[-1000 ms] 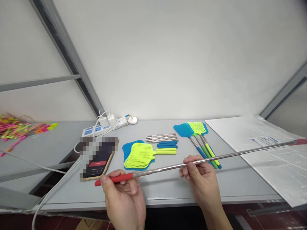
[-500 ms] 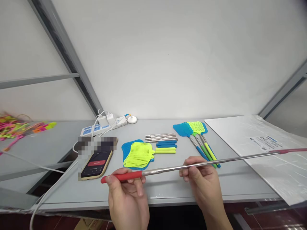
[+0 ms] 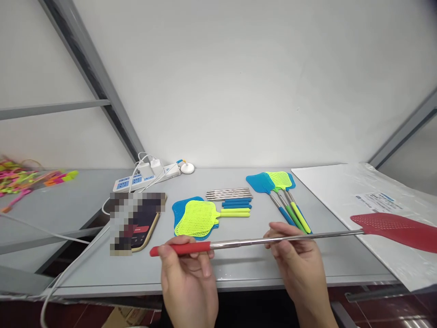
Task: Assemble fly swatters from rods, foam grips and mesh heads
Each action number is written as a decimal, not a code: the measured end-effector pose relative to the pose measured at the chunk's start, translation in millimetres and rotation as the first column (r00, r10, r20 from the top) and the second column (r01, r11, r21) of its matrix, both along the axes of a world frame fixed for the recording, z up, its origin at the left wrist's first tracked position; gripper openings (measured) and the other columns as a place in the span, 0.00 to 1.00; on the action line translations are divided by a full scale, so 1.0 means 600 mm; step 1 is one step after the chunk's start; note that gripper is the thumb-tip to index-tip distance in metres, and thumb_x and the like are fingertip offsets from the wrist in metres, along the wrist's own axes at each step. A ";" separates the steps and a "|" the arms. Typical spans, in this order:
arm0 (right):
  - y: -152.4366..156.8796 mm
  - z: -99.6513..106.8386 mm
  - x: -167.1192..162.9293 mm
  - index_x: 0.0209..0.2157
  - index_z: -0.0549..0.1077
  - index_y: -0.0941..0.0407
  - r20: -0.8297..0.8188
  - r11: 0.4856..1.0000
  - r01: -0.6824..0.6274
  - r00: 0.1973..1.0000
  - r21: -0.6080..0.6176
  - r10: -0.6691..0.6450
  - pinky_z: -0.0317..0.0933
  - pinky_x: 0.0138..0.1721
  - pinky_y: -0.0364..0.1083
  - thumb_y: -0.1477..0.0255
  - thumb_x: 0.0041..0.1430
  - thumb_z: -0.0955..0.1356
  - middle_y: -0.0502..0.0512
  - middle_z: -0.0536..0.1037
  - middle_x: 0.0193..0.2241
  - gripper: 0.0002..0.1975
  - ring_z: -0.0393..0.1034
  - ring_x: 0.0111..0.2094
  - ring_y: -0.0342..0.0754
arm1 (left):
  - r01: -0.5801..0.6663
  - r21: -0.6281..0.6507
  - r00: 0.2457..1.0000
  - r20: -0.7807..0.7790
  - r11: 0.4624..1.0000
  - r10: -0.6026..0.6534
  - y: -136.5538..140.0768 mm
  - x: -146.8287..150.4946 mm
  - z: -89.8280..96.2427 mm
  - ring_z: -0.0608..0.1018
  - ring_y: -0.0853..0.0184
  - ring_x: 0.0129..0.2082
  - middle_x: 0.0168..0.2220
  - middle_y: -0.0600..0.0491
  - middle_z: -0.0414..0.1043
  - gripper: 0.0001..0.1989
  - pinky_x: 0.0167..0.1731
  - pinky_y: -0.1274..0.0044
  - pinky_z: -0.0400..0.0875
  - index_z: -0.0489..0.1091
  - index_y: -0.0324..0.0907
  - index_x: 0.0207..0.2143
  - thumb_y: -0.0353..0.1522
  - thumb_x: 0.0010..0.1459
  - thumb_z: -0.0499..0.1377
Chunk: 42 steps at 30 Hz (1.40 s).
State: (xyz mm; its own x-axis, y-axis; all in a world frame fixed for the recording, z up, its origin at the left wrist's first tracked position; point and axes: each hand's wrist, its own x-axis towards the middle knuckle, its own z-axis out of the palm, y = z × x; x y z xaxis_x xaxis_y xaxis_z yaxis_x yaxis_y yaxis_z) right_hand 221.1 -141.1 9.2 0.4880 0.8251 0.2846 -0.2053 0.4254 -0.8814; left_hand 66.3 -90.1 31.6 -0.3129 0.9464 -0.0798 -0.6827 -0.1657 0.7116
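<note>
Table edge [image 3: 244, 285] near red swatter [image 3: 244, 242]

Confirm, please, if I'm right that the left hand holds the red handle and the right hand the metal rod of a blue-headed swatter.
The head camera shows the swatter head is red, not blue; the left hand holds the red handle, the right hand the metal rod.

Bright, polished metal is seen along the rod [image 3: 246, 242] and on the loose rods [image 3: 227, 194]. The red handle [image 3: 196, 247] is finished matt, perhaps in foam. The red head [image 3: 399, 230] is made of pierced plastic. The white package [image 3: 324, 182] is glossed and wrinkled; the table [image 3: 112, 269] is smoothly surfaced.
</note>
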 end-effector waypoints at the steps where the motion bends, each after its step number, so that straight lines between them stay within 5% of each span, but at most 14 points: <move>1: -0.002 -0.001 0.008 0.41 0.81 0.49 -0.063 1.000 0.009 0.998 0.026 -0.007 0.59 0.27 0.46 0.64 0.59 0.72 0.49 0.69 0.20 0.08 0.65 0.26 0.45 | -0.019 0.008 1.000 -0.004 1.000 0.019 0.004 -0.009 0.002 0.61 0.77 0.13 0.20 0.61 0.65 0.18 0.24 0.80 0.71 0.70 0.43 0.33 0.48 0.62 0.57; 6: 0.009 0.002 0.009 0.34 0.79 0.50 -0.200 0.993 0.094 0.977 0.076 -0.077 0.60 0.29 0.45 0.65 0.62 0.71 0.49 0.70 0.25 0.05 0.62 0.24 0.41 | -0.053 -0.008 0.998 -0.015 0.999 0.053 0.007 -0.017 0.001 0.61 0.76 0.13 0.18 0.61 0.64 0.18 0.24 0.80 0.71 0.70 0.43 0.33 0.47 0.64 0.55; 10: 0.014 -0.002 -0.021 0.34 0.81 0.50 -0.039 0.996 -0.078 0.996 0.045 0.079 0.57 0.28 0.45 0.67 0.61 0.71 0.50 0.71 0.23 0.04 0.64 0.26 0.43 | 0.015 -0.073 1.000 0.016 0.997 -0.014 -0.015 0.015 -0.003 0.60 0.76 0.12 0.18 0.61 0.64 0.17 0.22 0.79 0.70 0.69 0.43 0.32 0.47 0.63 0.56; 13: 0.007 -0.006 -0.022 0.38 0.82 0.49 0.006 0.996 -0.088 0.996 0.021 0.088 0.57 0.29 0.46 0.66 0.57 0.74 0.51 0.72 0.25 0.07 0.64 0.28 0.45 | 0.046 -0.062 0.999 -0.004 0.997 -0.047 -0.022 0.024 -0.001 0.61 0.76 0.12 0.19 0.60 0.65 0.17 0.21 0.79 0.70 0.69 0.44 0.32 0.48 0.62 0.57; 21: 0.009 0.011 0.015 0.37 0.79 0.52 -0.289 0.995 -0.004 0.957 0.103 0.034 0.57 0.29 0.45 0.56 0.58 0.72 0.46 0.59 0.19 0.15 0.54 0.24 0.42 | -0.008 -0.037 1.000 -0.013 0.999 0.007 -0.002 -0.010 -0.002 0.61 0.75 0.14 0.17 0.62 0.62 0.17 0.24 0.79 0.71 0.71 0.44 0.34 0.48 0.62 0.57; 26: 0.018 0.018 0.010 0.38 0.78 0.52 -0.348 0.998 -0.027 0.936 0.057 0.045 0.57 0.29 0.44 0.59 0.59 0.72 0.44 0.55 0.20 0.12 0.48 0.22 0.40 | -0.014 -0.025 1.000 -0.017 1.000 0.014 0.003 -0.011 -0.007 0.61 0.75 0.14 0.16 0.62 0.61 0.18 0.24 0.79 0.70 0.71 0.44 0.34 0.48 0.63 0.56; 29: 0.019 0.016 0.002 0.33 0.77 0.51 -0.337 0.997 -0.023 0.940 0.077 0.048 0.59 0.30 0.45 0.62 0.59 0.72 0.45 0.56 0.21 0.08 0.52 0.23 0.40 | 0.008 -0.042 1.000 0.015 0.999 -0.007 -0.001 0.004 -0.012 0.61 0.75 0.14 0.16 0.62 0.62 0.17 0.25 0.79 0.71 0.71 0.44 0.34 0.47 0.63 0.57; 33: 0.019 0.008 -0.017 0.35 0.77 0.48 -0.291 0.999 0.023 0.957 0.038 -0.011 0.62 0.45 0.51 0.65 0.54 0.76 0.49 0.67 0.30 0.07 0.65 0.35 0.45 | 0.138 -0.094 0.989 0.066 0.986 -0.132 -0.018 0.037 -0.018 0.65 0.75 0.15 0.19 0.59 0.66 0.16 0.24 0.79 0.71 0.72 0.43 0.34 0.46 0.62 0.58; 37: 0.018 -0.004 -0.023 0.35 0.78 0.47 -0.279 1.000 0.002 0.960 -0.017 -0.007 0.57 0.54 0.56 0.65 0.51 0.77 0.50 0.71 0.36 0.10 0.67 0.42 0.49 | 0.192 -0.067 0.980 0.056 0.979 -0.189 -0.026 0.046 -0.018 0.63 0.77 0.14 0.20 0.59 0.67 0.16 0.24 0.79 0.71 0.73 0.42 0.35 0.47 0.61 0.60; 42: 0.011 -0.015 -0.004 0.36 0.79 0.48 -0.265 0.994 -0.094 0.961 -0.057 0.076 0.62 0.47 0.53 0.64 0.51 0.77 0.51 0.73 0.34 0.10 0.66 0.37 0.48 | 0.200 -0.094 0.979 0.056 0.975 -0.196 -0.021 0.033 -0.017 0.61 0.78 0.12 0.20 0.59 0.68 0.16 0.22 0.79 0.70 0.74 0.42 0.34 0.46 0.60 0.61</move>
